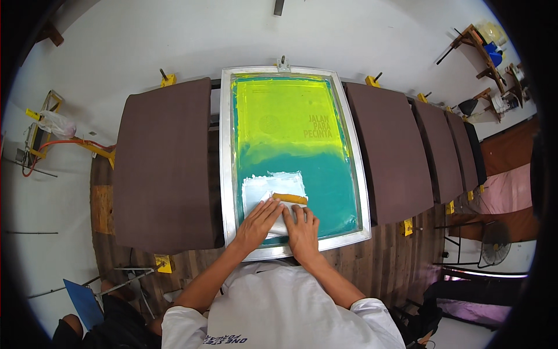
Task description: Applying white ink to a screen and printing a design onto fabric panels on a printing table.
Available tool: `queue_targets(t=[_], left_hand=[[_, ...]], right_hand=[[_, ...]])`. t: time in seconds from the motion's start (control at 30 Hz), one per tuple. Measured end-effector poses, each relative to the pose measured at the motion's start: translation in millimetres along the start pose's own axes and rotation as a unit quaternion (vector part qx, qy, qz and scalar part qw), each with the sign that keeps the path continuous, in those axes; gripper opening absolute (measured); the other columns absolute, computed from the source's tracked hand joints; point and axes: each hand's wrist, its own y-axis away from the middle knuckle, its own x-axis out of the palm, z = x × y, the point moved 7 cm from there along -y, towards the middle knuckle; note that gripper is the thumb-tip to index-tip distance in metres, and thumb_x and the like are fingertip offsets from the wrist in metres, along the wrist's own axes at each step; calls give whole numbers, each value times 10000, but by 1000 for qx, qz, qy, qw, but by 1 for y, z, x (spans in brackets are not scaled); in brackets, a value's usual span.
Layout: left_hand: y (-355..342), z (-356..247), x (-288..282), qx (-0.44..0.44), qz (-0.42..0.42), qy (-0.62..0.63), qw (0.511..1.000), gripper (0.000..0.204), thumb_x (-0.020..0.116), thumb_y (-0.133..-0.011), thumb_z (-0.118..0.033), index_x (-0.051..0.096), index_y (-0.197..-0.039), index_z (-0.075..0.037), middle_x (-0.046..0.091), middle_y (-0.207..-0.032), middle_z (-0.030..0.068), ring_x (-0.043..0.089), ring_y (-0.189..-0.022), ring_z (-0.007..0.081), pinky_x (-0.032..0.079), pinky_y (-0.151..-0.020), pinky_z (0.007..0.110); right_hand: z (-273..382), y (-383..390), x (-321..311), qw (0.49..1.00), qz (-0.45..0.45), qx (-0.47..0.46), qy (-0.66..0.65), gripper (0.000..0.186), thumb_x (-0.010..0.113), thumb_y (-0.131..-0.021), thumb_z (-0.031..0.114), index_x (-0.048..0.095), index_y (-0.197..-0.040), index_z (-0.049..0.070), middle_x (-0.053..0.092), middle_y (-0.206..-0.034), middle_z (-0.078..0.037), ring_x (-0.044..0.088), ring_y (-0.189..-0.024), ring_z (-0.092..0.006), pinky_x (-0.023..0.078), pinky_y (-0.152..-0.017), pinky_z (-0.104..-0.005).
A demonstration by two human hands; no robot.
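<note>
A metal-framed printing screen lies flat in front of me, its mesh yellow at the far end and teal near me. A patch of white ink sits on the near part of the mesh. My left hand and my right hand rest side by side on a squeegee with an orange-brown wooden handle, both gripping it over the white ink.
Dark brown platens lie on either side: one at the left, several in a row at the right. Yellow clamps line the wooden table edge. A floor fan stands at the right, a blue board at lower left.
</note>
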Motion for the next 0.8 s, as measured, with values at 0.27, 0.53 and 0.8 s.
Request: queue_targets(t=[0.27, 0.53, 0.8], left_hand=[[21, -14, 10, 32, 33, -79, 996, 545, 551, -883, -31, 471, -1422, -7, 485, -1469, 155, 416, -1402, 322, 296, -1165, 501], [9, -31, -20, 7, 6, -46, 999, 532, 569, -862, -6, 512, -1391, -6, 529, -1427, 169, 427, -1396, 331, 288, -1169, 499], [-6, 9, -42, -61, 16, -47, 997, 521, 516, -850, 56, 526, -1368, 4, 546, -1392, 202, 457, -1366, 333, 329, -1145, 456]], right_hand=[[5, 24, 6, 999, 43, -6, 21, 554, 553, -827, 30, 515, -1378, 72, 483, -1339, -163, 458, -1205, -350, 375, -964, -475], [5, 15, -25, 1000, 8, 0, -28, 620, 568, -747, -65, 550, -1351, 73, 503, -1321, -163, 462, -1212, -365, 374, -962, -463], [8, -42, -8, 988, 51, -59, -133, 732, 625, -646, -98, 551, -1350, 90, 507, -1296, -131, 476, -1201, -338, 398, -955, -455]])
